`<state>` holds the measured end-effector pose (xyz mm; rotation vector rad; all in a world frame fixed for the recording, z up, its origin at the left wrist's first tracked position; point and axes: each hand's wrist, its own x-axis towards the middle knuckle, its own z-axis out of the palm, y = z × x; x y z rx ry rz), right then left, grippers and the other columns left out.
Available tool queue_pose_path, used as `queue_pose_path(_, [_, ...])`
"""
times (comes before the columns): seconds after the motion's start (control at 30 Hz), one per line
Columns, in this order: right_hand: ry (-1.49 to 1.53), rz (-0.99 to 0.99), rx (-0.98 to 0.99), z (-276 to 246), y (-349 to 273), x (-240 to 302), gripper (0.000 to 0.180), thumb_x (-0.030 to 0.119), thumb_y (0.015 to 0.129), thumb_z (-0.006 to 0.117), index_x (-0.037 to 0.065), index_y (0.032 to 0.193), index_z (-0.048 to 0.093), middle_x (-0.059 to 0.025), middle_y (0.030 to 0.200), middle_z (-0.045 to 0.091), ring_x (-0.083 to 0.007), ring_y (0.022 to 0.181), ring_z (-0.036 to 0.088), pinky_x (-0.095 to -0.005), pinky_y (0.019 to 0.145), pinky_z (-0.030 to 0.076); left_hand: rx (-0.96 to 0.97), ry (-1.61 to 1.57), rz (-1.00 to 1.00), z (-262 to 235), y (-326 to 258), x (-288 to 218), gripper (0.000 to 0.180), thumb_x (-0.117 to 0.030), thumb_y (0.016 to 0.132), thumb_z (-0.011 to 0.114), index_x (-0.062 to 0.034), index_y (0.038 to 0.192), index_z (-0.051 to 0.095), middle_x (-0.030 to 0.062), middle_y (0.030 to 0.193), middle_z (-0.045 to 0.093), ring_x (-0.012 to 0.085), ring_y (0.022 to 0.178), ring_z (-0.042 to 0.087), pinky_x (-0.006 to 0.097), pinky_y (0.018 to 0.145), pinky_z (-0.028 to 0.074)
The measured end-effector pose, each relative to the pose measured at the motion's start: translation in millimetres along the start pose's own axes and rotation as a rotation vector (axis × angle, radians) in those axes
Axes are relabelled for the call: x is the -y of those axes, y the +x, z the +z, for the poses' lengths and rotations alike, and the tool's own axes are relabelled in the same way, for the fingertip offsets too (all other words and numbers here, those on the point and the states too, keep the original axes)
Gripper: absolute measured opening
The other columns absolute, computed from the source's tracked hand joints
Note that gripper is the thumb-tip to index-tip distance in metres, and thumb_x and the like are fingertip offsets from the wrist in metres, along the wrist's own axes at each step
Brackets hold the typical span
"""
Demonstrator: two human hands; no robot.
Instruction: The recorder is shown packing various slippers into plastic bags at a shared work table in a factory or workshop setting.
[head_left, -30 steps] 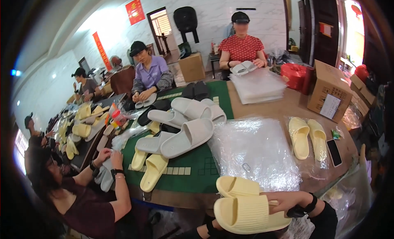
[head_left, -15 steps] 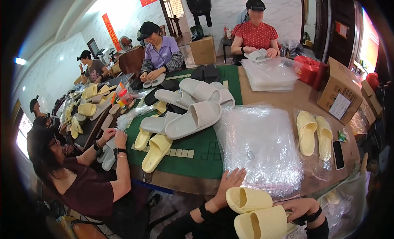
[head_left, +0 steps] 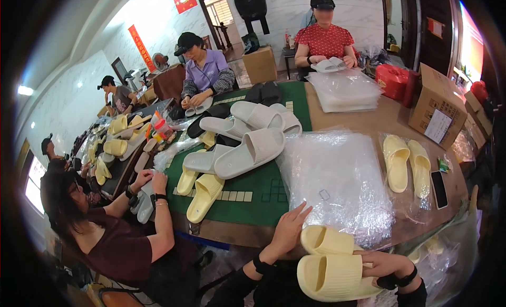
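My right hand (head_left: 389,265), low in the picture, is closed on a pair of pale yellow slippers (head_left: 332,272). The two slippers lie side by side with their ribbed straps up and their openings toward my left. My left hand (head_left: 288,230) lies at the near left edge of a stack of clear plastic bags (head_left: 345,175), fingers stretched over it and nothing visibly gripped. On the table right of the stack, another yellow pair (head_left: 396,164) sits in clear plastic, beside a phone (head_left: 438,190).
A pile of grey slippers (head_left: 250,154), with black and yellow ones, covers much of the green mat (head_left: 253,209). Beyond stand a second bag stack (head_left: 345,93), a red bundle (head_left: 391,81) and a cardboard box (head_left: 438,109). Co-workers sit left and across, handling slippers.
The yellow slippers in my right hand have turned flatter and dropped slightly. My left hand has shifted a little along the stack's edge, its fingers drawn closer together. The view has tilted slightly.
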<state>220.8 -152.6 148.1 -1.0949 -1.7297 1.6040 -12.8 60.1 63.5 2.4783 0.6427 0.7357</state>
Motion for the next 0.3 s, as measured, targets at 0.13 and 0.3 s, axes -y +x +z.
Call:
queue_pose_path(0.13, [-0.368, 0.089, -0.272, 11, -6, 4, 0.044, 0.016, 0.087, 0.062, 0.004, 0.128, 0.053, -0.0185, 0.132, 0.048, -0.0364, 0.118, 0.050, -0.0364, 0.101, 0.040, -0.054, -0.118, -0.020, -3, 10, -8, 0.038, -0.004, 0.090, 0.048, -0.0025, 0.127, 0.055, 0.0229, 0.124, 0.058, 0.0369, 0.115, 0.056, 0.041, 0.096, 0.044])
queue_pose_path(0.3, [-0.465, 0.044, -0.318, 15, -3, 4, 0.044, 0.019, 0.086, 0.062, 0.005, 0.127, 0.054, -0.0195, 0.134, 0.047, -0.0364, 0.116, 0.051, -0.0375, 0.099, 0.042, 0.005, 0.075, 0.118, 9, 2, -13, 0.040, -0.008, 0.087, 0.055, -0.0044, 0.127, 0.054, 0.0188, 0.143, 0.041, 0.0354, 0.127, 0.044, 0.045, 0.102, 0.037])
